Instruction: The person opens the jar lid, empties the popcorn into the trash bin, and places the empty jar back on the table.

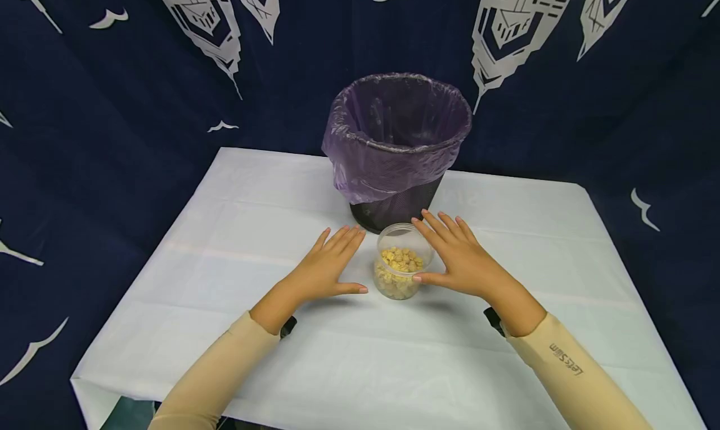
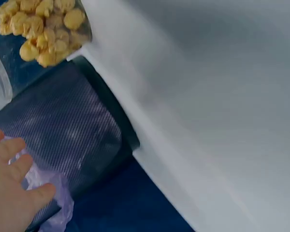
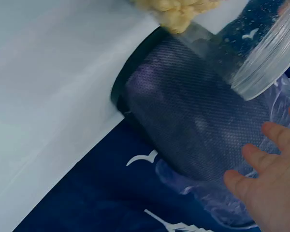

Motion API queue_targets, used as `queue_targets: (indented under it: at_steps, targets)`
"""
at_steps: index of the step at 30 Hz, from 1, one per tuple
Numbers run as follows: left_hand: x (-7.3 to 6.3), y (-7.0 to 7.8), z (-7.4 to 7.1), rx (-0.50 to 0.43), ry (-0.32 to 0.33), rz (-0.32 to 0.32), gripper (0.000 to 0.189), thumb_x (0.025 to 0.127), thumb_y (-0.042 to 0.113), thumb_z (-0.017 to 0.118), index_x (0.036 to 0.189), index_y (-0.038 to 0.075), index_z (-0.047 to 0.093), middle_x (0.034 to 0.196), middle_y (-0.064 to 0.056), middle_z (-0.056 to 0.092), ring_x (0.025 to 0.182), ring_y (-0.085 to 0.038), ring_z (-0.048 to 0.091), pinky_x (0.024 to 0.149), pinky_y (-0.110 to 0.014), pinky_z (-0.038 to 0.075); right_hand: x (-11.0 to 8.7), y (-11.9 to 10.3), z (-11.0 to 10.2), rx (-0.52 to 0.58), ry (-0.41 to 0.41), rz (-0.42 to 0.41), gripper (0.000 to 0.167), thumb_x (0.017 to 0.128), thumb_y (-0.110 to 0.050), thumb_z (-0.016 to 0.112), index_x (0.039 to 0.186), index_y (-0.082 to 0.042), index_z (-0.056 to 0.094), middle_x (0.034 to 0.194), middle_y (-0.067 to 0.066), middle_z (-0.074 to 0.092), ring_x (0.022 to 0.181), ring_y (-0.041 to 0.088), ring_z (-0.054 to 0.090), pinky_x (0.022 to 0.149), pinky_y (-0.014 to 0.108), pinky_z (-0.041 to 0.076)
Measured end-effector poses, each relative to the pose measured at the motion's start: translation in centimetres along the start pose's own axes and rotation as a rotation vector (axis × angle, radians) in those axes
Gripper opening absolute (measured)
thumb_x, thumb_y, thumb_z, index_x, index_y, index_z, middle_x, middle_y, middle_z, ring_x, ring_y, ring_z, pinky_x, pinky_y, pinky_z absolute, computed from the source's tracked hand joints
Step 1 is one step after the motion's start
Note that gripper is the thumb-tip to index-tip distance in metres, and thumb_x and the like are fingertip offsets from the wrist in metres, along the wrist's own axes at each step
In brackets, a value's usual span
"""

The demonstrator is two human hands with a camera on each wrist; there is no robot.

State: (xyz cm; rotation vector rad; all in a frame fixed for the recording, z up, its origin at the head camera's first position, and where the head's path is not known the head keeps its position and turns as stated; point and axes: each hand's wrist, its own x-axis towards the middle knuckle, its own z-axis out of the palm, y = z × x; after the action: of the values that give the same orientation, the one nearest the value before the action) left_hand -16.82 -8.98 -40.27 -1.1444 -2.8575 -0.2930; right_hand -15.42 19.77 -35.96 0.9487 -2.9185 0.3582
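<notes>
A clear round jar (image 1: 398, 287) without a lid stands upright on the table, partly filled with small yellow, popcorn-like pieces (image 1: 402, 260). To its left, my left hand (image 1: 326, 267) has its fingers spread, apart from the jar. My right hand (image 1: 458, 255) is at the jar's right side, fingers straight and thumb tip overlapping the jar in the head view. In the left wrist view the yellow pieces (image 2: 43, 29) show through the jar wall. The right wrist view shows the jar's threaded rim (image 3: 266, 58) close to the fingers.
Right behind the jar stands a black mesh bin (image 1: 388, 208) lined with a purple plastic bag (image 1: 382, 170). A white cloth covers the table (image 1: 270, 199). A dark blue curtain (image 1: 140, 167) with white patterns hangs behind and around it.
</notes>
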Motion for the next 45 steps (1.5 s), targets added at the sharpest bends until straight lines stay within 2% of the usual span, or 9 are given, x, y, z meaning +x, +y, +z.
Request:
queue_targets:
  at_steps: [6, 11, 15, 21, 24, 29, 36, 40, 45]
  targets:
    - [1.2, 1.1, 1.7, -0.103, 0.023, -0.052, 0.110, 0.069, 0.076, 0.046, 0.144, 0.005, 0.007, 0.148, -0.010, 0.013, 0.134, -0.025, 0.012, 0.106, -0.044, 0.006, 1.3, -0.8, 0.3, 0.009, -0.004, -0.012, 0.097, 0.072, -0.069, 0.051, 0.145, -0.017, 0.013, 0.147, 0.013, 0.014, 0.131, 0.037, 0.014, 0.103, 0.053, 0.010]
    - [2.0, 2.0, 2.9, -0.290, 0.031, -0.130, 0.110, 0.068, 0.068, 0.059, 0.143, 0.002, 0.011, 0.146, -0.013, 0.019, 0.132, -0.026, 0.018, 0.105, -0.044, 0.015, 2.0, -1.3, 0.6, 0.044, -0.015, -0.004, 0.099, 0.071, -0.063, 0.060, 0.144, -0.013, 0.015, 0.145, 0.019, 0.017, 0.129, 0.040, 0.017, 0.101, 0.055, 0.015]
    - [2.3, 2.5, 3.7, -0.410, 0.030, -0.183, 0.111, 0.067, 0.066, 0.062, 0.142, 0.001, 0.013, 0.145, -0.013, 0.021, 0.132, -0.025, 0.020, 0.105, -0.040, 0.018, 2.4, -1.8, 1.0, 0.058, -0.025, 0.016, 0.101, 0.071, -0.060, 0.063, 0.143, -0.007, 0.017, 0.141, 0.024, 0.022, 0.127, 0.041, 0.020, 0.102, 0.053, 0.016]
    - [2.5, 3.0, 4.6, -0.426, 0.057, -0.149, 0.110, 0.067, 0.064, 0.063, 0.142, 0.003, 0.011, 0.145, -0.011, 0.021, 0.132, -0.022, 0.020, 0.105, -0.038, 0.017, 3.1, -2.3, 1.4, 0.047, -0.016, 0.019, 0.103, 0.069, -0.058, 0.066, 0.140, 0.000, 0.021, 0.134, 0.026, 0.034, 0.122, 0.042, 0.030, 0.100, 0.052, 0.023]
    - [2.5, 3.2, 4.7, -0.423, 0.070, -0.127, 0.109, 0.068, 0.063, 0.064, 0.143, 0.004, 0.010, 0.145, -0.009, 0.022, 0.132, -0.021, 0.020, 0.106, -0.037, 0.016, 3.3, -2.4, 1.5, 0.049, -0.008, 0.040, 0.103, 0.067, -0.055, 0.070, 0.140, 0.001, 0.022, 0.131, 0.026, 0.037, 0.119, 0.042, 0.035, 0.099, 0.050, 0.026]
    - [2.5, 3.5, 4.6, -0.412, 0.083, -0.125, 0.110, 0.066, 0.065, 0.063, 0.142, 0.004, 0.011, 0.144, -0.009, 0.023, 0.131, -0.020, 0.020, 0.106, -0.036, 0.016, 3.2, -2.5, 1.2, 0.073, -0.001, 0.075, 0.103, 0.066, -0.053, 0.071, 0.140, 0.000, 0.023, 0.130, 0.028, 0.036, 0.117, 0.043, 0.036, 0.097, 0.051, 0.029]
    - [2.7, 4.0, 4.4, -0.423, 0.190, -0.108, 0.110, 0.062, 0.065, 0.066, 0.140, 0.006, 0.015, 0.138, -0.010, 0.032, 0.129, -0.019, 0.026, 0.105, -0.036, 0.020, 2.6, -2.9, 0.6, 0.152, 0.027, 0.114, 0.102, 0.066, -0.052, 0.070, 0.140, -0.003, 0.022, 0.133, 0.025, 0.034, 0.120, 0.040, 0.033, 0.091, 0.053, 0.035]
    - [2.7, 4.4, 4.2, -0.444, 0.243, -0.121, 0.113, 0.059, 0.063, 0.070, 0.140, 0.006, 0.015, 0.138, -0.011, 0.031, 0.127, -0.021, 0.027, 0.103, -0.038, 0.024, 2.3, -3.1, 0.4, 0.173, 0.055, 0.141, 0.101, 0.066, -0.053, 0.070, 0.140, -0.005, 0.022, 0.132, 0.022, 0.036, 0.119, 0.038, 0.034, 0.089, 0.054, 0.037]
    - [2.7, 4.7, 4.2, -0.424, 0.307, -0.132, 0.120, 0.055, 0.060, 0.075, 0.140, 0.003, 0.013, 0.138, -0.014, 0.028, 0.126, -0.027, 0.028, 0.101, -0.042, 0.026, 1.9, -3.4, 0.4, 0.193, 0.112, 0.143, 0.098, 0.067, -0.053, 0.069, 0.139, -0.003, 0.025, 0.130, 0.021, 0.038, 0.118, 0.036, 0.037, 0.090, 0.053, 0.036]
